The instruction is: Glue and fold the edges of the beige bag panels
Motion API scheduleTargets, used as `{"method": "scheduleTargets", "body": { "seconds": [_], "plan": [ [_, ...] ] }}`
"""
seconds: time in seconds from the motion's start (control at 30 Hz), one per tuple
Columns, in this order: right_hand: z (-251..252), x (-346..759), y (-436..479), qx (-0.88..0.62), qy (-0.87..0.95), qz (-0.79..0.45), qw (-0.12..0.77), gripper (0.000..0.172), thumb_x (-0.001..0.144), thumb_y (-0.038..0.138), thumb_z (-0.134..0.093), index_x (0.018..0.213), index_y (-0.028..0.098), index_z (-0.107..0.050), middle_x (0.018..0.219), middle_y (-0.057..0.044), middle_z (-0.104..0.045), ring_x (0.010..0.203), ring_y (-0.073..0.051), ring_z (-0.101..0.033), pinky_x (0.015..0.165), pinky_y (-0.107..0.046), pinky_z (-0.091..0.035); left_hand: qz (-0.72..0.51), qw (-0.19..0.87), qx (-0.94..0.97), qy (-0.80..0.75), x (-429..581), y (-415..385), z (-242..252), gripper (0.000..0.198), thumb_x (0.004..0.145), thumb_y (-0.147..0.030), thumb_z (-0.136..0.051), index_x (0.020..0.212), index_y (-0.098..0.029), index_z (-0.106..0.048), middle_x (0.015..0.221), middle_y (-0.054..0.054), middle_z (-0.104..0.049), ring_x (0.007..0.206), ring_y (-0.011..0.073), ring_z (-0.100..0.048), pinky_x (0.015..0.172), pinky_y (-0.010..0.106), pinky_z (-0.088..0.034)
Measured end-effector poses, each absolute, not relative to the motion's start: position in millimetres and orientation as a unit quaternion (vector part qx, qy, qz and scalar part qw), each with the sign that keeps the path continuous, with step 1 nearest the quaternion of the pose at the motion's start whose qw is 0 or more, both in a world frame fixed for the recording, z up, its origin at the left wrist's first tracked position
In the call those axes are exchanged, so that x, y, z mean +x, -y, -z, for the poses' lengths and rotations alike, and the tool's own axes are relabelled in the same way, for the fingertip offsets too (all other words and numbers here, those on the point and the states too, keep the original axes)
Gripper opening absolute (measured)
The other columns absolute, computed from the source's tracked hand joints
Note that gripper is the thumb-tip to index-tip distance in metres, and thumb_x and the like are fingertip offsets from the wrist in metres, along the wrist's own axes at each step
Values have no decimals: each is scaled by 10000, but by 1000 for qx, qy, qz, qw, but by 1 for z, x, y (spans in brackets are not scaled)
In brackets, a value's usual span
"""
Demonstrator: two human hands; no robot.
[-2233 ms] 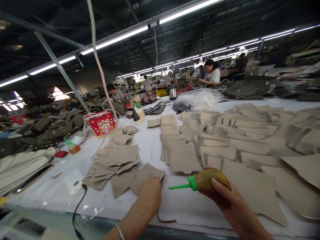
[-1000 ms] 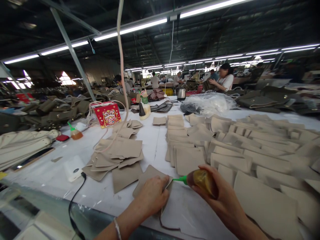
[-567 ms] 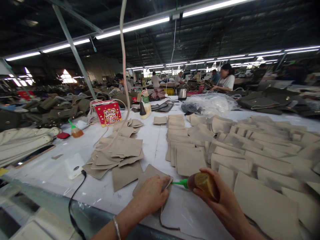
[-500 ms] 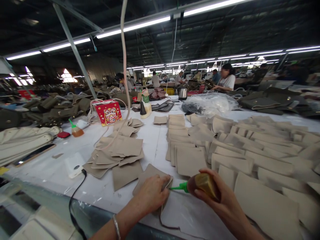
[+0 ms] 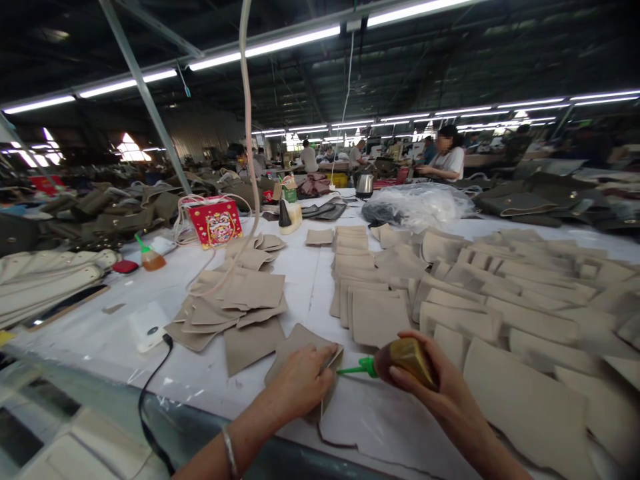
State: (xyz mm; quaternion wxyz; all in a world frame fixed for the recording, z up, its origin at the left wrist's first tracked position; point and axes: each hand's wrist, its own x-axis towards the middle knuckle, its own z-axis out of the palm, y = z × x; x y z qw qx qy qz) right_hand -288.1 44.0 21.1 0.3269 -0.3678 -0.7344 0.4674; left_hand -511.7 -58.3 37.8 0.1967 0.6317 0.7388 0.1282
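My right hand (image 5: 440, 383) is wrapped round a glue bottle (image 5: 407, 363) of amber liquid, tilted on its side. Its green nozzle (image 5: 355, 369) points left, the tip at the right edge of a taupe leather piece (image 5: 295, 341). That piece lies near the table's front edge, its right side lifted or folded a little. My left hand (image 5: 303, 380) is closed on it, index finger along the edge and thumb close to the nozzle tip. A thin dark strip (image 5: 335, 443) trails from below the piece. The hand hides much of the piece.
Stacked taupe pieces (image 5: 250, 290) lie left of centre, with many overlapping rows (image 5: 383, 317) to the right. A white device (image 5: 149, 327) with a black cable, another glue bottle (image 5: 151, 259) and a red box (image 5: 216, 223) stand left. Co-workers are farther back.
The view has shifted slightly. My left index finger looks straighter along the edge. The nozzle tip stays beside the leather piece, and both hands keep their holds.
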Motion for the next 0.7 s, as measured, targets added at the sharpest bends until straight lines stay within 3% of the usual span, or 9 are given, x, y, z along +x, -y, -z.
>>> {"method": "scheduleTargets", "body": {
  "seconds": [0.2,0.43,0.7],
  "plan": [
    [-19,-285,-36,-338,735,-513,287,521,777,498,-674,1175,236,-464,936,-14,-641,835,-234,-636,759,-320,-507,-136,201,630,-738,-513,60,-39,554,840,-228,-357,1379,-268,-481,1109,89,-654,1045,262,-619,961,401,-458],
    [-16,-284,-28,-354,717,-509,320,508,770,507,-672,1165,248,-485,948,-12,-643,853,-237,-637,760,-311,-508,-152,209,625,-736,-514,60,-31,551,851,-228,-356,1389,-286,-461,1217,48,-623,1108,223,-588,1016,340,-407],
    [-16,-285,-18,-379,700,-507,332,524,744,508,-673,1159,238,-502,933,-17,-661,858,-256,-643,758,-325,-497,-154,206,617,-744,-512,61,-31,550,857,-226,-354,1397,-262,-455,1241,62,-611,1118,237,-581,1005,354,-413]
  ]
}}
